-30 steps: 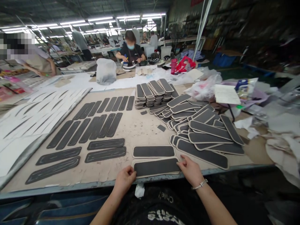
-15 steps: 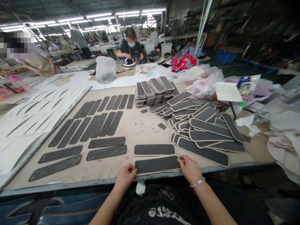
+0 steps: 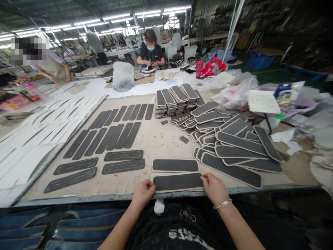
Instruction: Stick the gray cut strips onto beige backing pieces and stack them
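Note:
At the table's near edge lies a long dark grey panel with rounded corners and a beige border (image 3: 178, 182). My left hand (image 3: 144, 193) pinches its left end, and my right hand (image 3: 215, 189), with a bracelet at the wrist, pinches the right end. Beige edges under this panel suggest another piece beneath it. Just beyond it is a similar bordered panel (image 3: 174, 165), touched by neither hand. To the right, a loose heap of bordered panels (image 3: 239, 142) spreads out. Plain dark strips with shiny streaks (image 3: 123, 167) lie in rows on the left.
Neat stacks of bordered panels (image 3: 179, 94) stand at the back of the table (image 3: 153, 139). White cut sheets (image 3: 47, 130) cover the left side. Plastic bags (image 3: 234, 92) and a purple basin (image 3: 304, 107) are at the right. A co-worker (image 3: 151, 52) sits across, handling something.
The whole view has swung slightly, so the scene sits farther right in the picture. Both hands keep their pinch on the panel's ends, with little other visible movement.

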`<act>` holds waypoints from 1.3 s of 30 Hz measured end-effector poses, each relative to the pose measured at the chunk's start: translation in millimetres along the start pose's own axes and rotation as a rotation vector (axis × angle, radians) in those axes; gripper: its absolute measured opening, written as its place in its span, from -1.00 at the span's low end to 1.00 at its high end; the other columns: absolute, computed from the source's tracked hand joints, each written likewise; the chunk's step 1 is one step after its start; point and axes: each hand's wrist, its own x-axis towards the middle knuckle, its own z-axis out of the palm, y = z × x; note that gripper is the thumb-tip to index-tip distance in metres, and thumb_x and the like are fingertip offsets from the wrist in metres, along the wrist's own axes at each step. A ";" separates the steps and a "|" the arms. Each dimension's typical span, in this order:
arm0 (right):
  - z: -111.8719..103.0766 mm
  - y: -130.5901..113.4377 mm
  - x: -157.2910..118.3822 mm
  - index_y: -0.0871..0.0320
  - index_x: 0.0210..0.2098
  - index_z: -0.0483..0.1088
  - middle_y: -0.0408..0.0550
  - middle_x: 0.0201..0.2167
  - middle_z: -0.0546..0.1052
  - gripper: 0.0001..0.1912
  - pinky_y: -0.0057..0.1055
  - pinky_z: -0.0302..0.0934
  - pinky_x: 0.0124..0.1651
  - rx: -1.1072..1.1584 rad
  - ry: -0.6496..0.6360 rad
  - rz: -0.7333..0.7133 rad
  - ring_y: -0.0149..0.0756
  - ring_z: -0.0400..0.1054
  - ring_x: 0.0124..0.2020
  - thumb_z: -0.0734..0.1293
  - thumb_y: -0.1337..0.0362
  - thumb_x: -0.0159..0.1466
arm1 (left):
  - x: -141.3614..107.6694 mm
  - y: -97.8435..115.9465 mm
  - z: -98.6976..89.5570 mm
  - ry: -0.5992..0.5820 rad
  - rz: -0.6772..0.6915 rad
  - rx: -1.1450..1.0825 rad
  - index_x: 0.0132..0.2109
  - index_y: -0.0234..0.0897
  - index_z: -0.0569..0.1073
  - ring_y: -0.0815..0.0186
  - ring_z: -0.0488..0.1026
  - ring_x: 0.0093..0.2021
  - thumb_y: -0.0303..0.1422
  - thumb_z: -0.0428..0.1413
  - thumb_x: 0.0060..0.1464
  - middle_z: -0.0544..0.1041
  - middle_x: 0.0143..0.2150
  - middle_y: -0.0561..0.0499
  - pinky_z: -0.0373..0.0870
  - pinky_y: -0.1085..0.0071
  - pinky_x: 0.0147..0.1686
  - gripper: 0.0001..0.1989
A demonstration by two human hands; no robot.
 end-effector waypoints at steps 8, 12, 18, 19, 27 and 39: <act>-1.2 0.0 -1.9 0.12 -0.34 0.31 -0.04 -0.45 0.52 -0.81 -0.38 0.14 -0.36 0.007 -0.032 0.007 -0.22 0.41 -0.39 0.12 0.20 0.23 | -1.5 4.0 -5.6 0.029 -0.004 0.109 -0.56 -0.26 0.34 0.36 0.33 -0.61 -0.23 0.04 -0.11 0.37 -0.70 0.10 0.13 0.49 -0.55 -0.79; 4.3 4.6 -1.9 0.11 -0.34 0.30 -0.05 -0.44 0.52 -0.80 -0.37 0.15 -0.37 0.015 -0.014 -0.023 -0.21 0.41 -0.39 0.11 0.18 0.22 | -4.4 6.9 -9.6 0.028 -0.010 0.117 -0.56 -0.28 0.36 0.37 0.34 -0.59 -0.22 0.06 -0.11 0.39 -0.68 0.08 0.14 0.49 -0.55 -0.77; 3.4 4.4 -1.8 0.12 -0.32 0.31 -0.05 -0.42 0.52 -0.78 -0.38 0.17 -0.34 0.026 -0.039 -0.019 -0.21 0.42 -0.34 0.10 0.17 0.22 | -2.3 2.7 -11.7 -0.012 0.008 0.144 -0.52 -0.28 0.39 0.37 0.39 -0.55 -0.24 0.06 -0.09 0.42 -0.66 0.09 0.17 0.50 -0.51 -0.80; 2.4 3.7 -1.7 0.12 -0.32 0.30 -0.05 -0.41 0.53 -0.79 -0.38 0.17 -0.33 0.024 -0.054 -0.012 -0.20 0.42 -0.33 0.11 0.18 0.22 | -1.4 1.0 -11.6 -0.023 0.005 0.136 -0.51 -0.28 0.39 0.37 0.39 -0.55 -0.24 0.06 -0.09 0.42 -0.66 0.09 0.17 0.50 -0.51 -0.80; 0.3 0.9 0.9 0.12 -0.31 0.30 -0.06 -0.37 0.53 -0.82 -0.36 0.17 -0.28 -0.011 -0.100 0.008 -0.20 0.42 -0.31 0.12 0.21 0.23 | 3.6 -8.6 -9.0 -0.074 0.021 0.075 -0.48 -0.28 0.38 0.38 0.40 -0.56 -0.22 0.07 -0.09 0.42 -0.66 0.12 0.20 0.53 -0.52 -0.80; 3.1 2.9 1.7 0.12 -0.33 0.27 -0.06 -0.41 0.52 -0.83 -0.37 0.16 -0.32 -0.013 -0.080 -0.015 -0.21 0.41 -0.35 0.11 0.20 0.23 | -23.3 -35.0 -14.0 0.144 0.655 0.110 -0.05 -0.22 0.38 0.38 0.44 -0.25 -0.37 0.02 0.08 0.41 -0.08 -0.08 0.40 0.44 -0.22 -0.74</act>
